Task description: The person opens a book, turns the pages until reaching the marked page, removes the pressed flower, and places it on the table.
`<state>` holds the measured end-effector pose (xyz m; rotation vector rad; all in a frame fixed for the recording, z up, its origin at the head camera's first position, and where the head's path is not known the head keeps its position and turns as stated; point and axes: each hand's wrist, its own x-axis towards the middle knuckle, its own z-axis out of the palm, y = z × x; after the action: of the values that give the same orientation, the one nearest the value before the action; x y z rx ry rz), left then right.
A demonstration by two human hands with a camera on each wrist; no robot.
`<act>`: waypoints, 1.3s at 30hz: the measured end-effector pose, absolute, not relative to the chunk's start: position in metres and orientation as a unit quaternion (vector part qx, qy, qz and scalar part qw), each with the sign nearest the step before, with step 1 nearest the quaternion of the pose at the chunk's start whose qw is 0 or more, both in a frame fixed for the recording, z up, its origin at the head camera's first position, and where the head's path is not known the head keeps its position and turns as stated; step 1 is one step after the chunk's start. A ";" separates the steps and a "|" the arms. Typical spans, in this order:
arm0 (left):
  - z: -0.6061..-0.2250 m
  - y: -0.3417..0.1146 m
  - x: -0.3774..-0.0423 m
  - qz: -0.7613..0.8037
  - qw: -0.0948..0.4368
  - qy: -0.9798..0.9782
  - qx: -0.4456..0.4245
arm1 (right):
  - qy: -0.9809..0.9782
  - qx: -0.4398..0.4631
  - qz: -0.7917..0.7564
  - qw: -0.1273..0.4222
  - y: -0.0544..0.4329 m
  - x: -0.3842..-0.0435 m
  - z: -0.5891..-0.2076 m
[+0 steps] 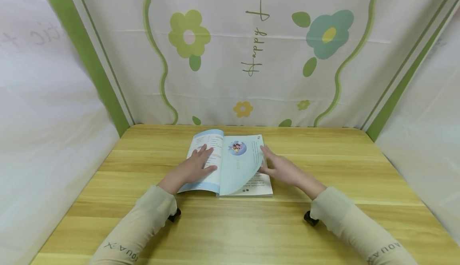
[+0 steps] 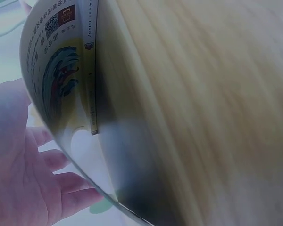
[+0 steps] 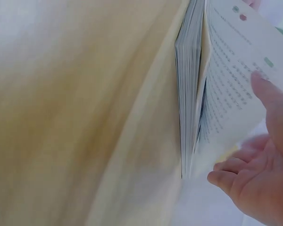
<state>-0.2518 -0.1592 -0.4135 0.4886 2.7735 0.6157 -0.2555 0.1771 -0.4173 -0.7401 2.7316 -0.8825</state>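
Note:
An open book [image 1: 230, 189] with a light-blue leaf [image 1: 233, 177] on its right side lies on the wooden table. The leaf carries a round picture, and its lower right corner curls up over a text page [image 1: 264, 189]. My left hand [image 1: 194, 167] rests with spread fingers on the left page [image 1: 205, 186]. In the left wrist view the cover's outside [image 2: 61, 75] bows up beside that hand. At the leaf's right edge, my right hand [image 1: 282, 169] touches it, thumb and fingers well apart. The right wrist view shows the thumb [image 3: 266, 89] over printed text.
The wooden table [image 1: 233, 233] extends around the book. A floral cloth [image 1: 230, 85] hangs behind it, and pale cloth walls [image 1: 46, 117] close in both sides. Black wrist bands [image 1: 311, 218] sit beneath the sleeves.

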 end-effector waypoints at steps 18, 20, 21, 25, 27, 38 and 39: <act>-0.413 -0.161 -0.254 0.217 0.125 0.954 0.168 | 0.858 -0.205 -0.450 0.137 0.141 -0.250 -0.423; -0.413 -0.161 -0.254 0.216 0.125 0.954 0.167 | 0.854 -0.218 -0.452 0.136 0.136 -0.248 -0.423; -0.413 -0.161 -0.254 0.215 0.126 0.954 0.166 | 0.854 -0.225 -0.449 0.135 0.135 -0.248 -0.423; -0.413 -0.160 -0.254 0.215 0.127 0.954 0.164 | 0.862 -0.260 -0.411 0.140 0.130 -0.245 -0.424; -0.413 -0.159 -0.254 0.215 0.127 0.955 0.162 | 0.866 -0.274 -0.391 0.144 0.130 -0.243 -0.425; -0.413 -0.158 -0.255 0.214 0.117 0.955 0.168 | 0.866 -0.317 -0.360 0.143 0.123 -0.241 -0.424; -0.413 -0.158 -0.255 0.215 0.116 0.955 0.168 | 0.865 -0.323 -0.356 0.143 0.123 -0.242 -0.423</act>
<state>-0.2547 -0.1578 -0.4130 0.4932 2.7968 0.6284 -0.2415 0.1226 -0.4234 -0.9327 2.4945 -1.0267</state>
